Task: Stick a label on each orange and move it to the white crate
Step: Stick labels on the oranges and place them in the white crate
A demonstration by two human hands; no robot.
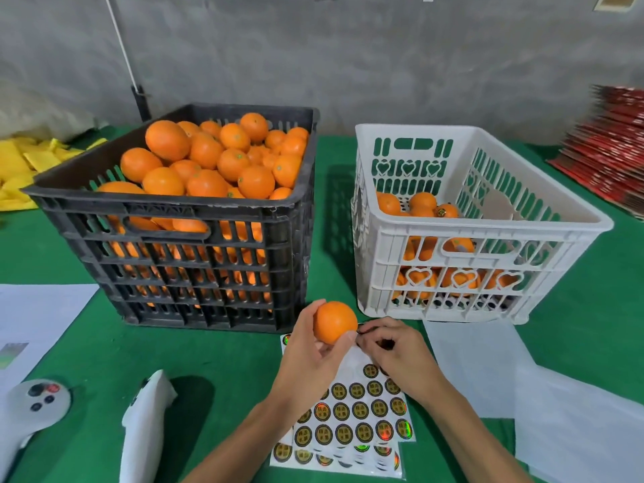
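Note:
My left hand holds an orange above the green table, just in front of the gap between the two crates. My right hand pinches a small round label right beside the orange's right side. Under both hands lies a sheet of round gold-and-black labels, with more sheets beneath it. The black crate on the left is heaped with oranges. The white crate on the right holds several oranges, one showing a label.
White paper sheets lie at the right front and at the left edge. A white controller and a white handle-shaped device rest at the front left. Yellow bags lie far left, red cartons far right.

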